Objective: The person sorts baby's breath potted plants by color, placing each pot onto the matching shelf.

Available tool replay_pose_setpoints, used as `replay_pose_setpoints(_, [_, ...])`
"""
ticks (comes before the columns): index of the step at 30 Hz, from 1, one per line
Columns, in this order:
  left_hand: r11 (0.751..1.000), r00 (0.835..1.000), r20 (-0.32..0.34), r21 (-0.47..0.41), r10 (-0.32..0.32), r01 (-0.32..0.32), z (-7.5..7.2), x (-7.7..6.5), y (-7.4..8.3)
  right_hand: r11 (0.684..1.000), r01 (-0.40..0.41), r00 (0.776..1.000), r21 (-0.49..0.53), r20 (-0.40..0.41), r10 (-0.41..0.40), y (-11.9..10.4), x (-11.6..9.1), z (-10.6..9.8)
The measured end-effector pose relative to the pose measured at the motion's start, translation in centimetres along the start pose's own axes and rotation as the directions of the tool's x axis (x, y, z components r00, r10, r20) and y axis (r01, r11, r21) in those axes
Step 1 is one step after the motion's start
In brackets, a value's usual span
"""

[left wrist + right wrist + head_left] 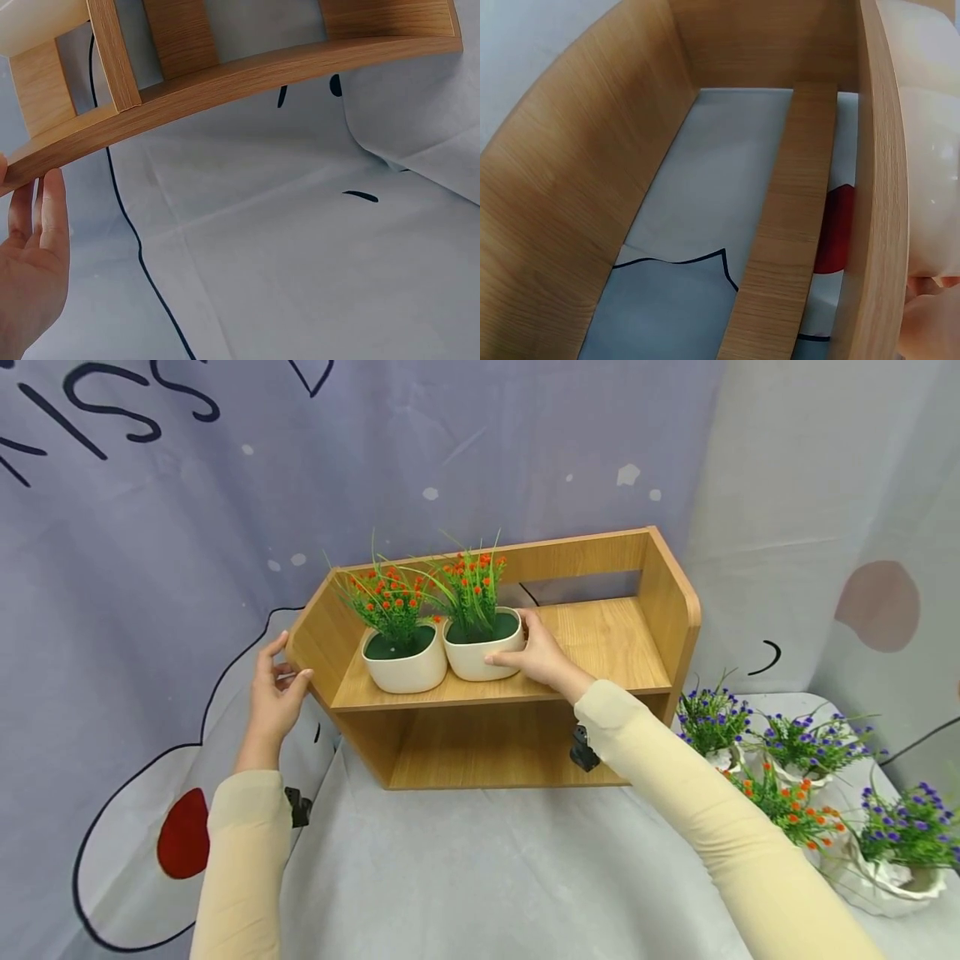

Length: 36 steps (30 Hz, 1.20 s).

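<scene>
Two white pots of artificial grass with small orange flowers stand side by side on the upper board of a wooden shelf [607, 643]. My right hand [542, 653] grips the right-hand flower pot [480, 658], thumb on its front and fingers round its right side. In the right wrist view, part of that hand [934, 322] shows below the pale pots at the right edge. The left-hand flower pot [405, 672] sits close beside it. My left hand [276, 697] touches the shelf's left side panel; in the left wrist view its fingers [54, 210] rest fairly straight against the panel's outside.
On the right, several white pots hold purple flowers [810, 743] and orange flowers [798, 810] on a pale surface. The shelf's lower compartment [480, 743] lies below the pots. A printed grey curtain [525, 460] hangs behind; pale cloth [480, 868] covers the front.
</scene>
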<state>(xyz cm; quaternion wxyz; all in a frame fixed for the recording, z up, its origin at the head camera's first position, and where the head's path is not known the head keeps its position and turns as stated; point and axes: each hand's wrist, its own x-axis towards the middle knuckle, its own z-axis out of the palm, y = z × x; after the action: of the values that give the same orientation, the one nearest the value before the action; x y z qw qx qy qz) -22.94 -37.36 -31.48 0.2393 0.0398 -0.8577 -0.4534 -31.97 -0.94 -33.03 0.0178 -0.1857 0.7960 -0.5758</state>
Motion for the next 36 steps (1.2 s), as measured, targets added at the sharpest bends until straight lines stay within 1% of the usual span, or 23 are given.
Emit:
replay_pose_setpoints(4, [1.0, 1.0, 0.005, -0.005, -0.013, 0.013, -0.1, -0.1, 0.3, 1.0, -0.004, 1.0, 0.012, 0.009, 0.004, 0.1, 0.0, -0.1])
replay_pose_setpoints(6, [1.0, 1.0, 0.007, -0.019, -0.02, 0.02, -0.2, -0.5, 1.3, 1.0, -0.009, 1.0, 0.02, 0.017, 0.009, 0.1, 0.0, -0.1])
replay_pose_setpoints(10, [1.0, 1.0, 0.007, -0.004, -0.016, 0.016, -0.2, -0.7, 1.6, 0.999, -0.03, 0.999, 0.034, 0.029, 0.029, 0.1, -0.2, -0.2])
replay_pose_setpoints(11, [1.0, 1.0, 0.005, 0.003, -0.016, 0.016, -0.2, -0.7, 1.5, 0.998, -0.038, 0.999, 0.04, 0.03, 0.037, 0.0, -0.4, -0.3])
replay_pose_setpoints(13, [1.0, 1.0, -0.002, 0.007, -0.019, 0.019, -0.1, -0.3, 0.6, 0.997, -0.05, 0.998, 0.058, 0.029, 0.048, 0.0, -0.6, -0.4])
replay_pose_setpoints(17, [1.0, 1.0, -0.004, 0.002, -0.029, 0.029, -0.1, -0.2, 0.6, 0.994, -0.065, 0.998, 0.087, 0.012, 0.064, 0.0, -1.1, -0.8])
replay_pose_setpoints(22, [0.999, 0.999, 0.006, 0.004, -0.032, 0.032, -0.2, -0.3, 0.6, 0.993, -0.075, 0.997, 0.093, -0.003, 0.076, 0.0, -1.7, -1.3])
replay_pose_setpoints(24, [0.999, 0.999, 0.006, -0.004, -0.042, 0.042, -0.2, -0.3, 0.5, 0.992, -0.074, 0.997, 0.098, -0.002, 0.075, -0.1, -2.0, -1.4])
replay_pose_setpoints(27, [0.998, 0.998, 0.003, -0.018, -0.059, 0.059, -0.2, -0.6, 1.0, 0.991, -0.067, 0.997, 0.112, -0.023, 0.07, -0.4, -2.9, -1.4])
replay_pose_setpoints(30, [0.998, 0.998, 0.007, -0.017, -0.065, 0.065, -0.3, -1.2, 2.2, 0.991, -0.046, 0.996, 0.128, -0.072, 0.055, -0.7, -4.2, -1.5])
replay_pose_setpoints(33, [0.999, 0.999, 0.019, -0.012, -0.05, 0.051, -0.3, -1.7, 3.5, 0.989, -0.014, 0.993, 0.148, -0.117, 0.031, -0.8, -5.8, -1.4])
replay_pose_setpoints(35, [0.999, 0.999, 0.025, -0.013, -0.038, 0.038, -0.3, -1.8, 3.8, 0.987, 0.017, 0.991, 0.16, -0.133, 0.004, -0.7, -6.7, -1.4])
replay_pose_setpoints(36, [0.999, 0.999, 0.025, -0.014, -0.037, 0.038, -0.3, -1.8, 3.7, 0.986, 0.032, 0.99, 0.166, -0.14, -0.009, -0.7, -7.2, -1.4])
